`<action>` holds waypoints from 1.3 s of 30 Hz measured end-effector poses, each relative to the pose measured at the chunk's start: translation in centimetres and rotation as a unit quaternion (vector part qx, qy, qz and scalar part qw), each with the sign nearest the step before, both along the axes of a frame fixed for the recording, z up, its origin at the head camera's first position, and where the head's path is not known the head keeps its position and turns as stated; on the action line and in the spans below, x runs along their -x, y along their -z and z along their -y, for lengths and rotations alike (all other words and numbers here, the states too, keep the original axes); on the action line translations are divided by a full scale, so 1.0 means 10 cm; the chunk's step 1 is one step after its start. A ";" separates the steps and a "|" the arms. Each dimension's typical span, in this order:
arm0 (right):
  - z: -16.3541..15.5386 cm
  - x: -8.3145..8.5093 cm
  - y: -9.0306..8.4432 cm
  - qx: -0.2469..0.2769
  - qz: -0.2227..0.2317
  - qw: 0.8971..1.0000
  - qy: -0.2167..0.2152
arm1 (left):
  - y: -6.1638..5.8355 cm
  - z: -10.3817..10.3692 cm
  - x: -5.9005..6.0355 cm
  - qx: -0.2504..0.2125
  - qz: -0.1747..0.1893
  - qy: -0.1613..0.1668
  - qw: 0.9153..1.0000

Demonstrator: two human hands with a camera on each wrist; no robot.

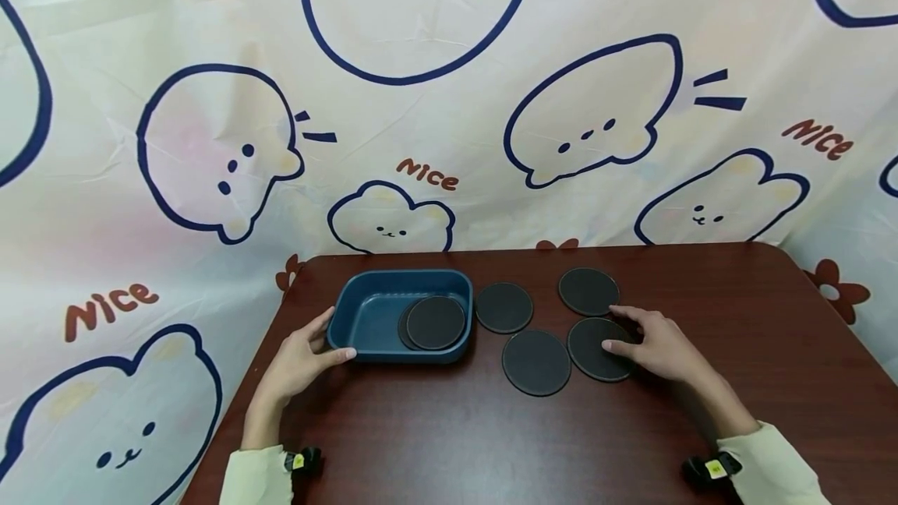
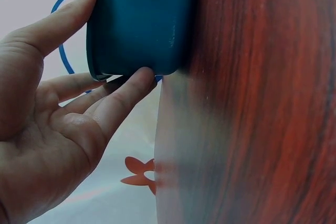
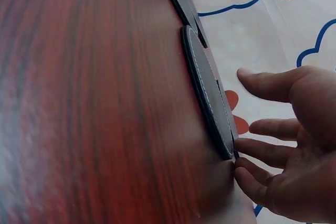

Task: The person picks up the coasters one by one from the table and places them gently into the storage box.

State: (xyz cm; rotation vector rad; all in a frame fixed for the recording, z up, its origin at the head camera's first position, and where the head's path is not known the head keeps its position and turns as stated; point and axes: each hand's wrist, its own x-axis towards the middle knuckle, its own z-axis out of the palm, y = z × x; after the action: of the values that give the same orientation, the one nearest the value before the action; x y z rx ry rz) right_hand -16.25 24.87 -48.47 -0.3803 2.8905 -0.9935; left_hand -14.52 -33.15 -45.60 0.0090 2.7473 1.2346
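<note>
- Your left hand (image 1: pixel 298 361) grips the left end of the blue, rounded-rectangular, shallow container (image 1: pixel 375 314), thumb at the near-left corner, fingers against the outer end wall; the hand hides part of that end.
- The container sits on the left of the dark reddish-brown wooden tabletop (image 1: pixel 435 427), its long axis running left to right.
- Inside, toward the right end, an upper round black coaster (image 1: pixel 436 323) covers most of a lower round black coaster (image 1: pixel 404 327); you cannot tell whether more lie beneath.
- Your right hand (image 1: pixel 662 345) has its fingers loosely extended, thumb apart, at a flat black coaster with pale edge stitching (image 1: pixel 589 349); the hand covers its right side, and you cannot make out any firm hold.
- Three more round black coasters lie flat around that one: far left (image 1: pixel 504 307), far right (image 1: pixel 588 291) and near left (image 1: pixel 536 362). Being round, they show no long axis.
- The left wrist view cuts the container off at the top; the right wrist view shows coasters nearly edge-on, overlapping.
</note>
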 end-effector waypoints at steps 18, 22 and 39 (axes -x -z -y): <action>0.09 0.05 -0.04 0.022 0.010 1.000 0.014 | 0.02 0.00 0.05 0.001 -0.004 -0.004 1.000; 0.06 0.07 -0.06 0.029 0.026 0.999 0.019 | 0.02 0.01 0.04 0.000 -0.003 -0.004 1.000; -0.14 0.12 -0.12 0.055 0.026 0.998 0.034 | 0.02 0.02 0.04 0.000 -0.004 -0.001 1.000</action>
State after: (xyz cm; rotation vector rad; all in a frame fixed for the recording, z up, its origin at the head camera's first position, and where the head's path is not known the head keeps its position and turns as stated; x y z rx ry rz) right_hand -17.42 26.23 -47.26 -0.2584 2.8283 -1.1586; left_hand -14.92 -33.38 -45.81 0.0103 2.7535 1.2389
